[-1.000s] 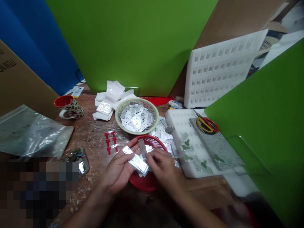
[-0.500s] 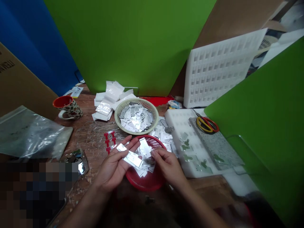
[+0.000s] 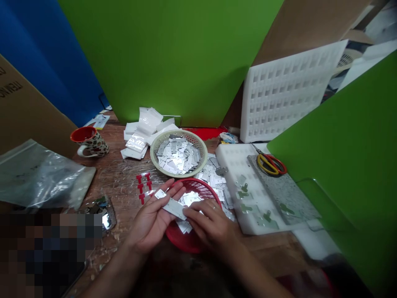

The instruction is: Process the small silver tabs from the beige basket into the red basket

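My left hand [image 3: 151, 221] is palm up, its thumb pressing a flat silver plate [image 3: 174, 207] across the fingers. A lighter end of another plate [image 3: 160, 193] shows past the thumb. My right hand [image 3: 214, 221] pinches the near right end of the silver plate; its fingertips partly hide that end. Beneath both hands stands a red basket [image 3: 206, 188] holding loose silver plates [image 3: 190, 198]. Just behind it is a cream basket [image 3: 203, 159] heaped with similar plates [image 3: 176, 153].
More plates [image 3: 214, 176] lie right of the baskets, beside a white foam block [image 3: 228, 157] bearing scissors [image 3: 269, 163]. Red T-shaped pieces [image 3: 141, 187], white packets [image 3: 139, 136] and a patterned mug [image 3: 97, 145] stand or lie leftward. Green panels [image 3: 173, 62] rise behind and at right.
My right hand has moved left and down from over the red basket, bringing a plate onto those in my left hand. My left hand has stayed nearly still.
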A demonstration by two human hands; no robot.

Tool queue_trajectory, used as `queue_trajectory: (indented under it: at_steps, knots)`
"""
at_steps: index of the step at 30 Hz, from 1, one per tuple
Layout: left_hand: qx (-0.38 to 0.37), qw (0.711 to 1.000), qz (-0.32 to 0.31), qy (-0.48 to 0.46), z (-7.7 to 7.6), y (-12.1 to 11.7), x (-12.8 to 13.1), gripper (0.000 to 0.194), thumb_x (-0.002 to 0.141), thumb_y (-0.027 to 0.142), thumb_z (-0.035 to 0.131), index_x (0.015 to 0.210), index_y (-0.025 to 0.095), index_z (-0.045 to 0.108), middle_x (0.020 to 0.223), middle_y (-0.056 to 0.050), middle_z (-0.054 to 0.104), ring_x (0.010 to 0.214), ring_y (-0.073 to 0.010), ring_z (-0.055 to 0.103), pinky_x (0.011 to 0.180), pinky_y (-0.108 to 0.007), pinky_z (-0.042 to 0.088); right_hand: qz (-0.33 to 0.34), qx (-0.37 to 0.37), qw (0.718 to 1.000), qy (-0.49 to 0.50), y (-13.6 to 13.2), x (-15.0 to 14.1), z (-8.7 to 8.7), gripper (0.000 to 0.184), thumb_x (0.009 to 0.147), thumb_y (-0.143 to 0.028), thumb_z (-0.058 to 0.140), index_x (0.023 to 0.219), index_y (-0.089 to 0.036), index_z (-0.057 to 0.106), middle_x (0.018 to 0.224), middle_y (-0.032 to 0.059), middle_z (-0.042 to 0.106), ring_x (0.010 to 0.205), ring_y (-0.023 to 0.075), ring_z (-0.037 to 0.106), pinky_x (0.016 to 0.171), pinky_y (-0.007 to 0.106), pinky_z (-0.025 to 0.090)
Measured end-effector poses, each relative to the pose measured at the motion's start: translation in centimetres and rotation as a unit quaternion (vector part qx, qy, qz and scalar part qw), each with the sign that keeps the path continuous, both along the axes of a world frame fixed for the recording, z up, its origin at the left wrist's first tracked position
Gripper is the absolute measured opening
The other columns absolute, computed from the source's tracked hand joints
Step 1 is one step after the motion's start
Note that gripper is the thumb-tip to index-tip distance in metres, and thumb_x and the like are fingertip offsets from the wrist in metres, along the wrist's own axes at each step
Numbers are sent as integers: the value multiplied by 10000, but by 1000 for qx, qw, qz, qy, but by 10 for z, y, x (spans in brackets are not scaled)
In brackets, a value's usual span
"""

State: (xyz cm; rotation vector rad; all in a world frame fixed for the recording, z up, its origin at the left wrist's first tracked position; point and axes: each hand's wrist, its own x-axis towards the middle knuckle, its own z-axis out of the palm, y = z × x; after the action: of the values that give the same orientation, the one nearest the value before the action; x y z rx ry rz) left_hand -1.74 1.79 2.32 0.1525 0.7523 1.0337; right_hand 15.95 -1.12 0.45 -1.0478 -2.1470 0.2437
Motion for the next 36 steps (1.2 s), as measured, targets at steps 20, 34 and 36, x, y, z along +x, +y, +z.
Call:
queue_trajectory:
  at_steps: [20,34,36]
  knots:
    - [15,999,-32,-15,-2,-3,-3,643,830,-12,507,1424,184,359,1404,-154,511,1321,-283,432,1089,-466,380,-15,2,998,57,-2,5,0,188,846,-94,594,973,-198,686,844,58,696,778,182,629,721,341,500]
    - [19,999,-27,18,1,0,-6,610,834,22,541,1401,192,393,1404,-155,511,1310,-316,443,1012,-482,465,-114,-554,556,609,11,5,2,249,643,-268,826,736,-138,636,589,8,645,451,64,504,409,154,416]
    - [18,999,-26,22,1,-1,-6,604,832,15,539,1396,183,399,1394,-156,521,1305,-316,451,1004,-485,473,-109,-558,546,615,11,5,2,245,644,-260,825,740,-135,637,591,15,650,458,69,516,410,156,427]
